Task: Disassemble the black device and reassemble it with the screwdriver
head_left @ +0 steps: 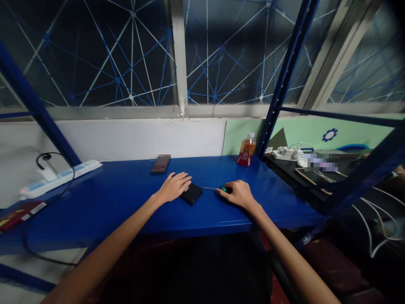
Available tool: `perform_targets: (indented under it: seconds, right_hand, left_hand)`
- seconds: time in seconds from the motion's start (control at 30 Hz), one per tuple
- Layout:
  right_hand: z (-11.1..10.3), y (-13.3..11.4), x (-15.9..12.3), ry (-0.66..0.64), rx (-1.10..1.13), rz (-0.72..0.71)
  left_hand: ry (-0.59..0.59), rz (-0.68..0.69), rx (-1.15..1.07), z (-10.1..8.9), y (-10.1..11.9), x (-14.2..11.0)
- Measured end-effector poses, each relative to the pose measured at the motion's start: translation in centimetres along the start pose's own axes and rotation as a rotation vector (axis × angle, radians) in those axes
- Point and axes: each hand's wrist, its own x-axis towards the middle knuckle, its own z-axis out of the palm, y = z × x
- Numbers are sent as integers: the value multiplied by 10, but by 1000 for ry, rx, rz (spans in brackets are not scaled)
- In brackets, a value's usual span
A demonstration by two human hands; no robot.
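Note:
My left hand (174,186) lies flat, fingers stretched out, over the left side of a flat black box-shaped device (192,194), which looks like a small drive. The device rests on the blue table (126,198). To the right, my right hand (238,192) is closed around the green and black handle of a screwdriver (225,189). Its thin metal shaft points left, the tip close to the device's right corner. Whether the tip touches anything is too small to tell. My fingers and palm cover part of the handle and part of the device.
A phone (160,164) lies farther back. A drink bottle (247,150) stands at the back right, beside a blue metal post (281,80). On the left are a white power strip (63,179) with a black cable and a red box (22,215). Cables (368,211) hang at right.

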Motion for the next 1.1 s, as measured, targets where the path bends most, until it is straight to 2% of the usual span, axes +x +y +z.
perform_targets:
  seconds: [0.23, 0.6, 1.1]
  right_hand:
    - [2, 0, 0, -10, -1, 5]
    - [1, -6, 0, -1, -19, -69]
    - [1, -6, 1, -25, -18, -38]
  left_hand:
    - [56, -96, 49, 2, 2, -6]
    - [77, -91, 86, 2, 4, -6]
    - [101, -99, 60, 6, 2, -5]
